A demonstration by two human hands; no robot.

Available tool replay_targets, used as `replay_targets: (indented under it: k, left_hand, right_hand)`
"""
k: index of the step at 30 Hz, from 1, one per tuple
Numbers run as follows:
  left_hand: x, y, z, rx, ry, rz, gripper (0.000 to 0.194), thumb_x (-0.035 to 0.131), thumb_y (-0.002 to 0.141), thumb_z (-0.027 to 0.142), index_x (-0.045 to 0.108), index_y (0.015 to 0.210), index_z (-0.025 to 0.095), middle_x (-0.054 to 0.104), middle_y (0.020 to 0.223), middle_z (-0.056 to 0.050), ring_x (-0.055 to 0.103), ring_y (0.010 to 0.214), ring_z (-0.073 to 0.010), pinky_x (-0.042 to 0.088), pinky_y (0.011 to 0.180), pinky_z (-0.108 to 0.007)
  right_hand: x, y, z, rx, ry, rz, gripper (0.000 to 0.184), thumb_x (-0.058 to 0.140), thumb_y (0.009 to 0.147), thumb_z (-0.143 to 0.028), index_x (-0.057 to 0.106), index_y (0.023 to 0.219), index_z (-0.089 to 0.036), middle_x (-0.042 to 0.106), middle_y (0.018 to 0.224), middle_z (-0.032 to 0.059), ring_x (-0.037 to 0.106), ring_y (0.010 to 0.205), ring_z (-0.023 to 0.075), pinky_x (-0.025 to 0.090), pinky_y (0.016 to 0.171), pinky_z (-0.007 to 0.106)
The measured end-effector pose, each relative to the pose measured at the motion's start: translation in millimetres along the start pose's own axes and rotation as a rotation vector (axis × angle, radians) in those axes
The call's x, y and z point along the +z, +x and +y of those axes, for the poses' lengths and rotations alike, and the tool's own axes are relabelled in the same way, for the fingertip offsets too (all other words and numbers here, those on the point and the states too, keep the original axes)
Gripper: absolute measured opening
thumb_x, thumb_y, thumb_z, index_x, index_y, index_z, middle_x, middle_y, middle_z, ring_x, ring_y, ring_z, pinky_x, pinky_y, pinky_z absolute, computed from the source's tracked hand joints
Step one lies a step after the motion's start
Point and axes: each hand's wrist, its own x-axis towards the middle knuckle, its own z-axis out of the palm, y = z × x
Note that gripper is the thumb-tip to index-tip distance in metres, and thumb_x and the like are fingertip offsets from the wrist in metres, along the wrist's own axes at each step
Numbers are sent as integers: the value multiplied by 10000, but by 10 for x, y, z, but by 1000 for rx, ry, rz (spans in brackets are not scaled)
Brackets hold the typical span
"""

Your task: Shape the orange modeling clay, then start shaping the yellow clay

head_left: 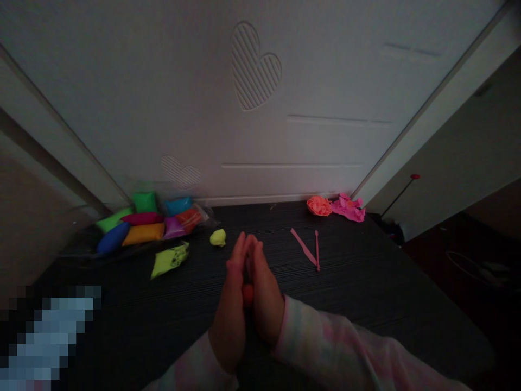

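Observation:
Between my palms sits a small red-orange lump of modelling clay (247,296), mostly hidden by my hands. My left hand (231,304) presses it from the left, fingers straight and pointing away from me. From the other side my right hand (265,296) presses it too, and the fingertips of both hands nearly meet. A yellow clay lump (217,238) lies on the dark table just beyond my left fingers. To the right of my hands are a pink plastic knife (303,246) and a thin pink modelling stick (317,250), touching at their near ends.
Several coloured clay packets (144,233) lie in a clear bag at the back left, with a yellow-green packet (170,259) in front. An orange clay piece (319,206) and a crumpled pink piece (349,207) rest against the white panel (260,136) at the back right.

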Motion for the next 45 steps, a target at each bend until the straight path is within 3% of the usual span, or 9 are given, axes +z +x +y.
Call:
replay_targets:
  k: [3, 8, 11, 15, 18, 21, 24, 34, 45]
  left_hand:
    - [-31, 70, 16, 89, -41, 18, 595, 248, 753, 595, 330, 1250, 279, 302, 1359, 7, 197, 1271, -153, 90, 1055, -313]
    - [-56, 15, -126, 36, -115, 5, 532, 287, 759, 570, 486, 1126, 239, 470, 1227, -37, 397, 1152, -162, 257, 984, -289]
    - [-65, -45, -268, 1, -148, 127, 491, 343, 744, 557, 574, 938, 170, 602, 881, -58, 561, 818, -149, 424, 733, -260]
    - [-137, 51, -264, -44, -222, 163, 465, 351, 732, 567, 540, 802, 148, 400, 474, 44, 395, 424, -66, 326, 442, -189]
    - [-225, 167, -165, 9, -245, 84, 458, 321, 750, 556, 503, 853, 148, 390, 497, 46, 379, 441, -65, 316, 449, -186]
    - [-279, 225, -110, 21, -263, 46, 456, 302, 763, 546, 456, 981, 176, 442, 619, 29, 419, 509, -65, 343, 488, -184]
    - [-280, 239, -126, 6, -215, -8, 474, 270, 773, 547, 425, 1066, 208, 483, 750, 5, 454, 563, -70, 360, 507, -189]
    - [-536, 348, -77, 84, -117, 15, 449, 250, 798, 504, 503, 926, 155, 514, 796, -28, 488, 641, -90, 402, 620, -228]
    - [-581, 352, -105, 72, -34, -27, 472, 275, 781, 527, 551, 837, 148, 521, 819, -45, 477, 601, -85, 389, 560, -225]
  right_hand:
    - [31, -126, 35, 99, 26, -1, 547, 422, 730, -538, 434, 1181, -228, 378, 1317, 18, 331, 1214, 150, 246, 1024, 350]
    - [19, -86, 38, 3, -93, 128, 472, 422, 732, -527, 515, 1080, -222, 557, 1128, 24, 485, 1074, 158, 387, 915, 331]
    - [-49, 51, 49, -86, -215, 225, 474, 395, 739, -532, 501, 1085, -226, 574, 1070, 29, 537, 986, 160, 450, 817, 318]
    - [-216, 109, 26, -303, -420, 253, 437, 302, 802, -483, 457, 1118, -225, 461, 1201, 41, 418, 1123, 149, 354, 930, 336]
    - [-375, 67, -92, -501, -714, 78, 329, 376, 805, -390, 488, 1066, -225, 463, 1144, 59, 429, 1089, 164, 347, 932, 374]
    - [-482, 17, -204, -651, -1044, -288, 318, 504, 752, -301, 513, 1061, -225, 477, 1105, 76, 449, 1055, 179, 371, 912, 374]
    - [-497, 6, -236, -733, -1227, -472, 347, 551, 724, -259, 519, 1067, -211, 526, 1048, 82, 484, 998, 188, 411, 866, 382]
    - [-647, 102, -330, -748, -1338, -508, 248, 524, 756, -219, 550, 1000, -183, 626, 933, 55, 573, 891, 146, 472, 804, 324]
    - [-712, 31, -235, -843, -1598, -656, 409, 381, 816, -151, 388, 1225, -173, 465, 1240, 108, 428, 1147, 164, 432, 911, 369]
